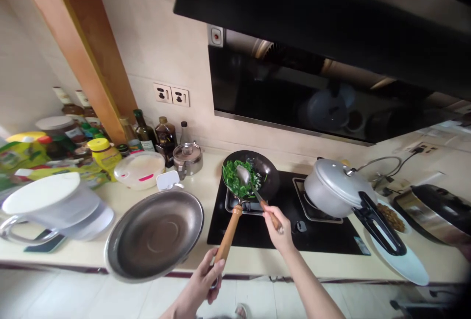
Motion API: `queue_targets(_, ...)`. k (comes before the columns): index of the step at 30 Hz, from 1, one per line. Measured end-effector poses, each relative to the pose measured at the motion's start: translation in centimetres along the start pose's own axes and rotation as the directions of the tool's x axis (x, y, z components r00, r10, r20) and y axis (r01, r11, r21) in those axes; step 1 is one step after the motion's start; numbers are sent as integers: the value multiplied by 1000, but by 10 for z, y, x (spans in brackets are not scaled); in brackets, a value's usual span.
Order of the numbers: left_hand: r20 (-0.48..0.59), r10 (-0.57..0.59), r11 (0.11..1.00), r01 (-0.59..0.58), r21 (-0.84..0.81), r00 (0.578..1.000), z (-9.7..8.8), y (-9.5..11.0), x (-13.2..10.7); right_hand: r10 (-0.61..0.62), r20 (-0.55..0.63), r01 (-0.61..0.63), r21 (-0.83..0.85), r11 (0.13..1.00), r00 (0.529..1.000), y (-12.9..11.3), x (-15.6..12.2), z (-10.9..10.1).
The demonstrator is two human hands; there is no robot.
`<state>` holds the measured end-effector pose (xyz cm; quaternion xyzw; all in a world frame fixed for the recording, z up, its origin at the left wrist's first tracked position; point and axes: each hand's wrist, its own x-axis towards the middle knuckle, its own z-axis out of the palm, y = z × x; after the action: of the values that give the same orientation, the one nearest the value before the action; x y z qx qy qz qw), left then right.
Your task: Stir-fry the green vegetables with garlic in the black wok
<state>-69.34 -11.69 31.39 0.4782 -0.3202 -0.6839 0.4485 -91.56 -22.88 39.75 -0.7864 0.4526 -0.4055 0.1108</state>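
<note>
A dark wok (270,174) sits on the left burner of the black stove, holding chopped leafy greens (234,174) and small white bits. My left hand (206,276) is closed around the end of the wok's wooden handle (228,234). My right hand (278,227) grips the wooden handle of a metal spatula (243,175), whose rounded head rests among the greens. To the left of the wok handle, a wide empty frying pan (156,235) lies on the counter, its near rim over the front edge.
A pressure cooker (333,186) stands on the right burner, its black handle jutting forward. Beyond it are a plate of brown food (392,218) and an electric pan (437,211). On the left are a water pitcher (55,206), bottles and jars. A range hood (294,88) hangs above.
</note>
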Motion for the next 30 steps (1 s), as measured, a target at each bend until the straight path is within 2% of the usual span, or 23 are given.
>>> queue_targets(3,-52,-14,1000,14,0,999,4,3,-3,5,-4,-5,-60,998,1000,20,13,-8)
queue_targets(6,-110,-14,1000,11,-24,994,9,3,-4,-65,-36,62,-97,993,997,24,14,-15)
queue_targets(7,-128,-19,999,14,-37,992,11,2,-4,-93,-14,91,-85,992,996,21,12,-17)
queue_targets(10,-156,-25,998,14,-66,987,13,-1,-3,-170,172,178,-32,984,970,14,3,-21)
queue_targets(11,-163,-22,997,10,-71,986,14,-1,-3,-176,197,184,-22,983,964,13,2,-21)
queue_targets(12,-171,-18,997,5,-76,985,15,-2,-3,-169,176,175,-21,984,970,13,3,-20)
queue_targets(15,-199,-24,996,5,-92,980,17,-1,-4,-120,-22,119,-16,993,993,10,7,-4)
queue_targets(16,-200,-27,995,8,-96,979,19,0,-4,-116,-42,116,-3,993,992,8,7,3)
queue_targets(19,-194,-22,995,2,-103,981,23,2,-5,-145,34,142,67,988,989,2,5,21)
queue_targets(21,-201,-18,994,-4,-105,980,25,3,-5,-147,16,145,102,984,989,3,7,21)
queue_targets(24,-197,-24,994,3,-105,980,25,2,-6,-137,-55,141,73,987,989,17,19,0)
queue_targets(27,-191,-38,993,16,-117,981,24,1,-6,-153,0,153,-37,987,988,29,26,-33)
queue_targets(30,-193,-33,992,9,-124,981,23,-2,-4,-127,65,132,-84,988,990,26,19,-61)
